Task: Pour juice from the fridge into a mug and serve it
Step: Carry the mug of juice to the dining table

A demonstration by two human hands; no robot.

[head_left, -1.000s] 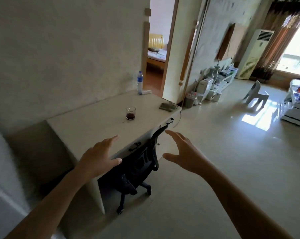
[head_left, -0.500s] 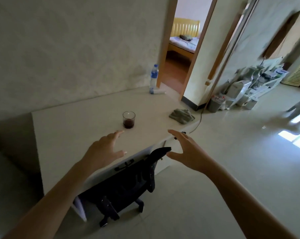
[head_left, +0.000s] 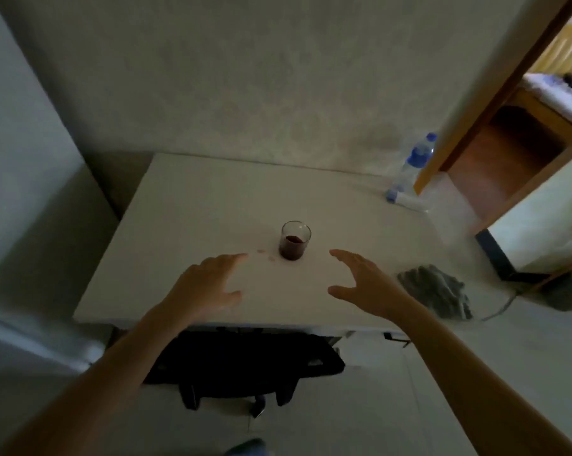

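The worktop, pale and smooth, is taken as the landmark, and all places are given from it. A black chair is tucked under its near edge. A crumpled grey cloth lies at its right near corner, and a clear water bottle with a blue cap stands at its far right corner, against the wall.

The left hand and the right hand are held over the near half of the worktop, well apart from each other. Both grips are apart, fingers spread and relaxed, with nothing held.

The glass stands upright near the middle of the worktop, just beyond the fingertips and untouched. A small measure of dark juice sits in its bottom. A few small spots are noted on the worktop just left of it.

The glass is judged light, rigid and breakable, with smooth walls that may slip if wet. No handle is seen. It is judged best taken round the mid-wall, clear of the rim, and kept level when carried.
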